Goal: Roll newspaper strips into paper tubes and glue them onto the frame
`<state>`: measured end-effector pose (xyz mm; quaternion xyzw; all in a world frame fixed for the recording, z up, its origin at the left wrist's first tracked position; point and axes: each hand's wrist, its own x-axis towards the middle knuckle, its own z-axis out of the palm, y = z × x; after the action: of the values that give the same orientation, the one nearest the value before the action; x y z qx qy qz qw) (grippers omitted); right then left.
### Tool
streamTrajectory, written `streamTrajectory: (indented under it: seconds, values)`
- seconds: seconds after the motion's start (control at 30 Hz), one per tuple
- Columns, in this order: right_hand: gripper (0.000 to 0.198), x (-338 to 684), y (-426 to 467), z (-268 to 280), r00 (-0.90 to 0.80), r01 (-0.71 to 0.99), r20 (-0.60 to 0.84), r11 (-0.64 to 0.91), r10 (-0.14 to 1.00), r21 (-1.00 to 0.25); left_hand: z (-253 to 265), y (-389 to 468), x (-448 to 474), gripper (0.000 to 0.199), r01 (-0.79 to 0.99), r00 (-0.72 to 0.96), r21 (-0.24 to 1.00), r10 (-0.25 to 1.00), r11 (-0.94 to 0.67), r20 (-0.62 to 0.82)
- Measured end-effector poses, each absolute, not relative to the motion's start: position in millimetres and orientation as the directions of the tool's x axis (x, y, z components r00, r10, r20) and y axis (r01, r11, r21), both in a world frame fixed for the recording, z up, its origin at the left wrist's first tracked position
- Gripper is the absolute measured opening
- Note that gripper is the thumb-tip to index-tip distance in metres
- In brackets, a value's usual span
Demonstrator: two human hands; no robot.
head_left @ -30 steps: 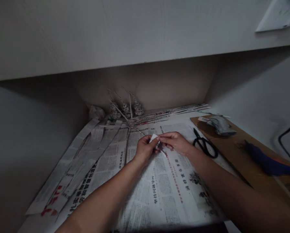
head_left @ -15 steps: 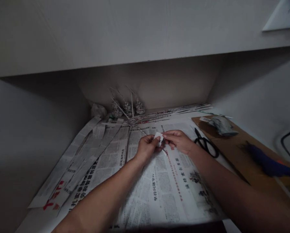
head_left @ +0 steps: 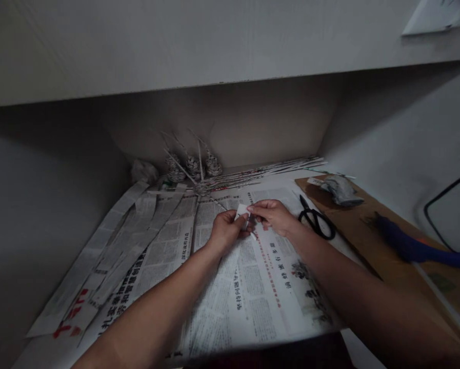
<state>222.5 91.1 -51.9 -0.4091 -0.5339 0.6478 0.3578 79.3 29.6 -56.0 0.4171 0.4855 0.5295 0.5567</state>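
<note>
Between my two hands is a small white piece of paper [head_left: 242, 209] with dark print. My left hand [head_left: 226, 229] pinches it, thumb on top. My right hand [head_left: 273, 215] grips its right edge between thumb and fingertips. A thin paper stick [head_left: 254, 236] pokes out below the fingers; its middle is hidden by them. Beyond the hands, a woven knot with paper sticks [head_left: 201, 189] spreading from it lies on the newspaper [head_left: 210, 302]. Black-handled scissors [head_left: 316, 220] rest to the right of my right hand.
Cut newspaper strips [head_left: 114, 256] lie on the left. Woven paper shapes [head_left: 193, 166] stand at the back beside a bundle of paper sticks [head_left: 268, 170]. On the right, a brown board [head_left: 372, 230] carries a grey wrapped lump [head_left: 343, 190] and a blue tool [head_left: 410, 246]. A low overhang [head_left: 214, 46] spans above.
The view has shifted slightly, so everything sits a little further left and higher. Both hands keep their grip on the white paper, which has turned slightly between the fingers.
</note>
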Motion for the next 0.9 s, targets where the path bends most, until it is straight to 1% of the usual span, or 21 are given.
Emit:
streamTrajectory:
  seconds: [0.17,0.27,0.37,0.47,0.63,0.9]
  values:
    - [0.032,231.8,95.1,-50.0,-0.444,-0.086,-0.122,-0.178,0.888,-0.98,-54.0,30.9,78.6,0.033,-0.227,-0.064,0.963,0.985,0.143,-0.161]
    - [0.033,238.3,97.2,-49.2,-0.548,-0.053,-0.133,-0.193,0.826,-0.98,-52.6,31.1,78.9,0.033,-0.253,-0.065,0.954,0.98,0.164,-0.186]
    - [0.037,239.0,96.9,-49.4,-0.607,-0.028,-0.109,-0.158,0.787,-0.987,-51.4,30.1,79.6,0.033,-0.258,-0.044,0.953,0.984,0.156,-0.173]
    - [0.039,235.7,95.7,-50.0,-0.593,-0.017,-0.099,-0.135,0.799,-0.991,-50.6,29.1,80.0,0.033,-0.242,-0.021,0.958,0.986,0.155,-0.165]
    - [0.042,231.2,94.2,-50.9,-0.546,-0.01,-0.123,-0.153,0.829,-0.988,-53.4,29.7,79.9,0.032,-0.209,-0.008,0.966,0.988,0.151,-0.156]
    - [0.038,227.0,93.4,-52.9,-0.466,-0.014,-0.148,-0.174,0.872,-0.985,-55.7,28.5,81.1,0.034,-0.211,0.01,0.967,0.989,0.144,-0.145]
